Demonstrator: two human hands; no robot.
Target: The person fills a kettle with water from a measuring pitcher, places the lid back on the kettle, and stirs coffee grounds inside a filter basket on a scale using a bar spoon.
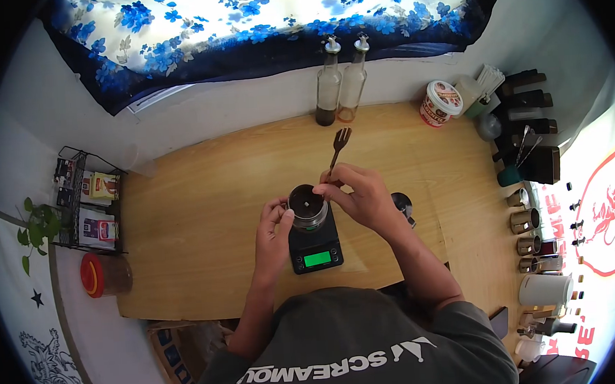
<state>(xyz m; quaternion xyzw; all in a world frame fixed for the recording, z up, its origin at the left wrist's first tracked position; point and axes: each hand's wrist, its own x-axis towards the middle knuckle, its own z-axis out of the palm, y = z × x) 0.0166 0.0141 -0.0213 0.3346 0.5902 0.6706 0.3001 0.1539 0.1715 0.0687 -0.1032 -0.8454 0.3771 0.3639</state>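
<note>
In the head view, my left hand [276, 228] curls round the side of a small round container [312, 225] with dark contents. The container is on, or just above, a black digital scale [315, 255] with a lit green display. My right hand [355, 194] grips a brown fork [337, 151], its tines pointing up and away from me. The fingertips of that hand are at the container's rim. Beside my right wrist lies a black round part [402, 204], partly hidden by the forearm; I cannot tell what it is.
Two glass bottles [327, 89] with pour spouts stand at the wooden table's [216, 197] back edge. A lidded tub [441, 103] is at the back right. Metal cups [525, 220] line the right side. A wire rack [86, 198] and a red-lidded jar [106, 275] stand left.
</note>
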